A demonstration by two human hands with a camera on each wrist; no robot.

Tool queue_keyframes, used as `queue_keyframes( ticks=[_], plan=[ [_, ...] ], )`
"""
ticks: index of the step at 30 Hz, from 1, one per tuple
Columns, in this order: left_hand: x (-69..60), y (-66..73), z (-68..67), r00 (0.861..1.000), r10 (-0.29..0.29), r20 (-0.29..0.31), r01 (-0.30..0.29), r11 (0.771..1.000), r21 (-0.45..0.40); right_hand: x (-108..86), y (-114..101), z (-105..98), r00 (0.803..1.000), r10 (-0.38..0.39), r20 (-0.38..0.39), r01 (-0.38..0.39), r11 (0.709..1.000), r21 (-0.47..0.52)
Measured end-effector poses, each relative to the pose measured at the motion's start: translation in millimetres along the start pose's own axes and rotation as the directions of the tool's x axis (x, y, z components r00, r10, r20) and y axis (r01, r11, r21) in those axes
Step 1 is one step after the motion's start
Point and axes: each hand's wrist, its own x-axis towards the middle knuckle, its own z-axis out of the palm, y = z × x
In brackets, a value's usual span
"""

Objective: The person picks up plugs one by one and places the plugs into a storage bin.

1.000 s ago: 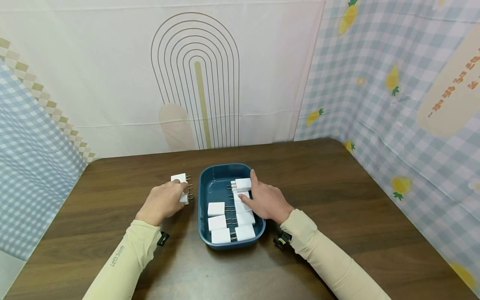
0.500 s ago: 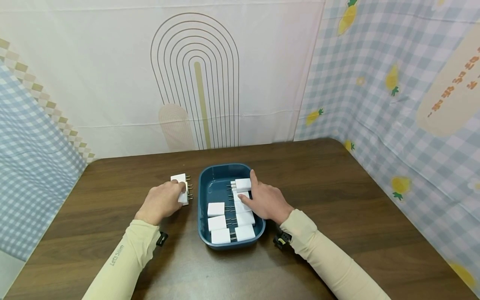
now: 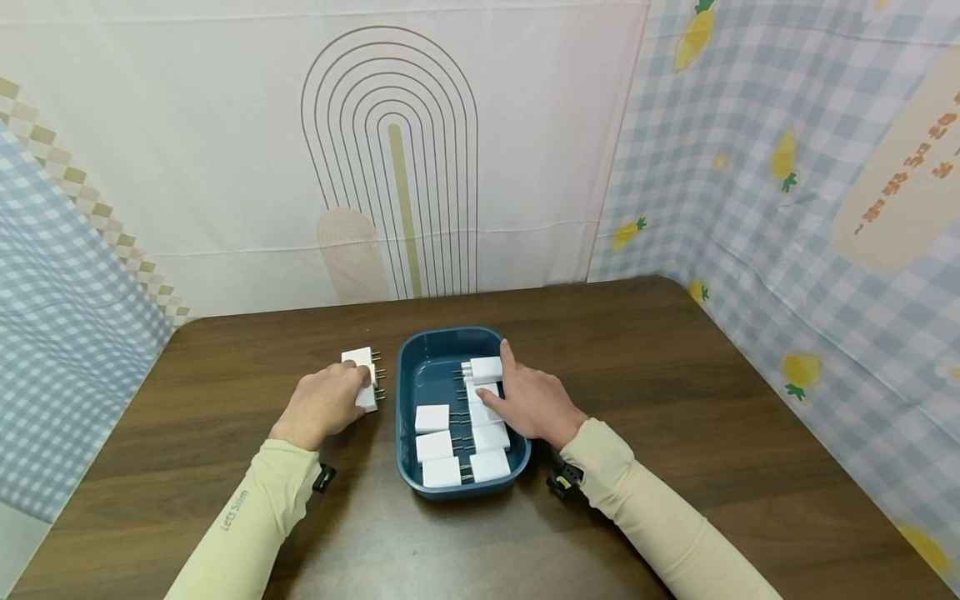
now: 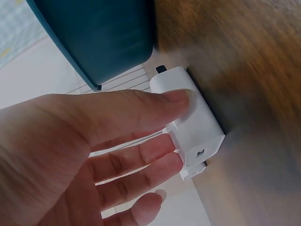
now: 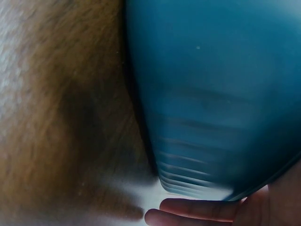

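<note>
Left of the blue tray (image 3: 459,493), a short row of white charger plugs (image 3: 357,357) lies on the table, metal prongs towards the tray. My left hand (image 3: 322,403) holds the nearest charger plug (image 4: 200,125) of that row. In the left wrist view the thumb lies on its side and fingertips touch its edge; a small port shows in its end. My right hand (image 3: 534,404) rests over the tray's right rim, its thumb inside over more white plugs (image 3: 489,465) and its index finger along the rim. Its other fingers lie outside, mostly hidden in the head view.
Inside the tray, several plugs line the right side and a shorter stack (image 3: 435,447) stands at the front left, prongs facing inward. The tray's back left shows bare floor. Brown wooden table (image 3: 675,392) surrounds it, with cloth hangings (image 3: 540,150) behind and at the sides.
My left hand shifts very slightly left, and its fingers ease a little over the row of plugs. The right hand and the tray stay where they were.
</note>
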Motion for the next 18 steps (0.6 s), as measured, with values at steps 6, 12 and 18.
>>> queue_keyframes(
  ticks=[6,12,18],
  plan=[
    [-0.8,-0.5,0.0,1.0,0.003,-0.02,-0.003,1.0,-0.008,0.3,0.5,0.0,1.0,0.0,-0.002,0.0,1.0,0.001],
    [-0.3,-1.1,0.1,1.0,0.003,-0.025,-0.003,1.0,-0.006,0.1,0.8,0.1,1.0,-0.003,-0.004,0.003,1.0,-0.003],
    [0.2,-1.2,0.2,1.0,-0.005,-0.011,0.005,1.0,-0.015,0.2,0.3,-0.1,1.0,-0.004,-0.003,0.004,1.0,-0.002]
  ],
)
